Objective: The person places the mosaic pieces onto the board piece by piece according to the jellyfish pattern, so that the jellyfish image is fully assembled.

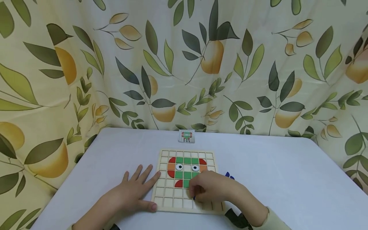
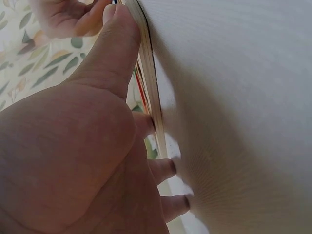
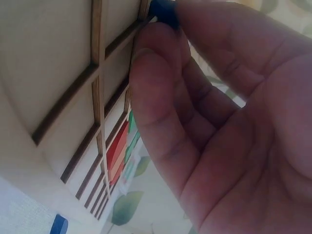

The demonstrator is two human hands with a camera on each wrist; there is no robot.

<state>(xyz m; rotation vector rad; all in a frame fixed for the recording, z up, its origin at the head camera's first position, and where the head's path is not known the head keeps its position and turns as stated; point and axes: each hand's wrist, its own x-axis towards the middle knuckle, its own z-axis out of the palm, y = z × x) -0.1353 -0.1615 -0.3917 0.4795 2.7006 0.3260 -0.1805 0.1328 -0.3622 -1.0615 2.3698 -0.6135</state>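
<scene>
A wooden grid board [image 1: 168, 202] lies on the white table, partly filled with flat green, red and orange tiles. Two round eye tiles [image 1: 179, 167] sit among them. My left hand [image 1: 130, 191] is spread flat at the board's left side, its thumb and index fingertips on the edge. Over the lower cells, my right hand [image 1: 214, 187] pinches a small blue tile [image 3: 166, 13] between thumb and fingers, close to the grid. That tile is mostly hidden by the fingers in the head view.
Behind the board stands a small picture card [image 1: 186, 136] showing a similar tile figure. A few loose blue tiles [image 1: 227, 174] lie on the table to the right, partly behind the right wrist. A leaf-patterned curtain [image 1: 184, 95] hangs beyond the table's far edge.
</scene>
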